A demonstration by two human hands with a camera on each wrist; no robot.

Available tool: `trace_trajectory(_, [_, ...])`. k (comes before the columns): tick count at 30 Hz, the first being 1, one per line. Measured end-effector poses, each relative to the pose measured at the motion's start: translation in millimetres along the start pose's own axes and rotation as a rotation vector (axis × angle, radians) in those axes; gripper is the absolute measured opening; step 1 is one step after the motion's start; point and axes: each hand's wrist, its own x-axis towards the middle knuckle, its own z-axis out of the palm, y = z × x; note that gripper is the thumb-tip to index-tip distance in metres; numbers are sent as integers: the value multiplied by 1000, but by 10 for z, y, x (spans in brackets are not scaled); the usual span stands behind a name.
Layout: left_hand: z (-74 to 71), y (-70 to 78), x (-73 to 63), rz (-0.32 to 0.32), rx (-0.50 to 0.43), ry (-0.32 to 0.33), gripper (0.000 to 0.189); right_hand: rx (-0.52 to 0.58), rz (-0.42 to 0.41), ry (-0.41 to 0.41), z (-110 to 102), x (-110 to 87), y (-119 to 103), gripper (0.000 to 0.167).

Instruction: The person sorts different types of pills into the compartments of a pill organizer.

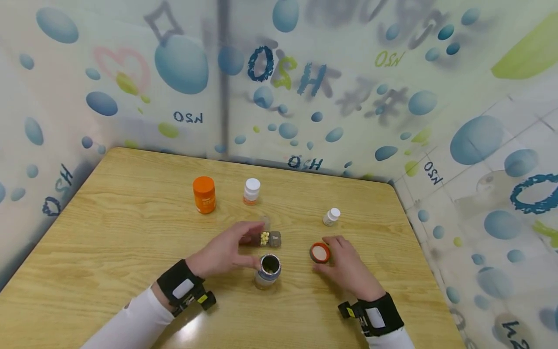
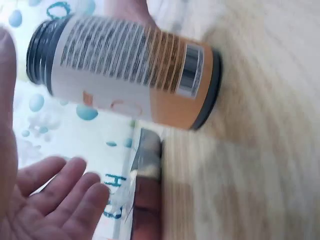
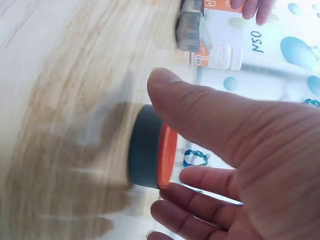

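Note:
My left hand [image 1: 228,249] is spread, its thumb beside an uncapped bottle [image 1: 269,274] that stands upright. In the left wrist view the bottle [image 2: 125,75] shows a white and orange label and a bare threaded neck. Beyond it, partly under my left fingers, lies a small pill organizer [image 1: 275,238]. One compartment has its clear lid raised and holds pale yellow pills [image 1: 264,238]. My right hand [image 1: 348,269] curves loosely about a dark screw cap [image 3: 145,147], which lies on the table with its orange inner side up. Whether the fingers touch the cap is unclear.
Toward the back of the wooden table [image 1: 144,218] stand an orange jar [image 1: 204,195] and a white bottle [image 1: 251,191] with an orange base. A smaller white bottle [image 1: 332,216] is at the right. A patterned curtain [image 1: 270,121] hangs behind the table.

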Motion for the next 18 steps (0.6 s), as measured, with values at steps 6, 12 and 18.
trace_trajectory(6, [183,24,-37,104,97,-195,75,5,12,0,77,38,-8,58])
trace_trajectory(12, [292,-7,-33,162,132,-156,54,74,-60,-11,-3,19,-188,53])
trace_trajectory(18, [294,-18,-26,159,111,-149,52,114,-271,-44,-265,13,-580,58])
